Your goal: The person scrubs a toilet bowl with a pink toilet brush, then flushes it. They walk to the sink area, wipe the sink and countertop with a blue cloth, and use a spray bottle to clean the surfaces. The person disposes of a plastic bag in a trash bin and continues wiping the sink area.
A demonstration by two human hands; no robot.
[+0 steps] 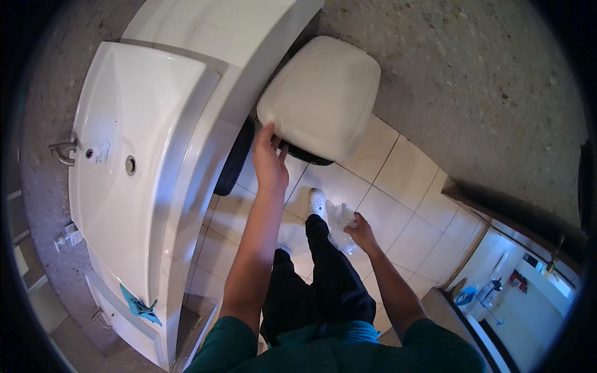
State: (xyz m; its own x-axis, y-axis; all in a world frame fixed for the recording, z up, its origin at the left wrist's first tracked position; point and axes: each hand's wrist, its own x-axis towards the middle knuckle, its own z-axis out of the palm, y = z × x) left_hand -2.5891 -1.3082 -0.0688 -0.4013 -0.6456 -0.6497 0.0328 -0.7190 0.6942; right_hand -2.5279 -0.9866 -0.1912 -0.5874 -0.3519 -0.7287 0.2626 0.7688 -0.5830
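Ahead of me stands a bin with a rounded cream lid [323, 93]; a black rim [305, 154] shows below the lid's near edge. My left hand [271, 163] is at that edge, its fingers closed about the lid's near left corner, with some fingertips hidden under it. Lower down, on the right, my right hand [362, 234] grips a crumpled clear plastic bag [339, 225]. The bag hangs loosely beside my white shoe [316, 202], above the tiles.
A white washbasin [134, 105] with a metal tap [64, 151] fills the left side. On its counter lies a teal cloth [139, 304]. A dark object [236, 158] stands beside the cabinet. A speckled wall [472, 81] bounds the right; a doorway [528, 273] opens lower right.
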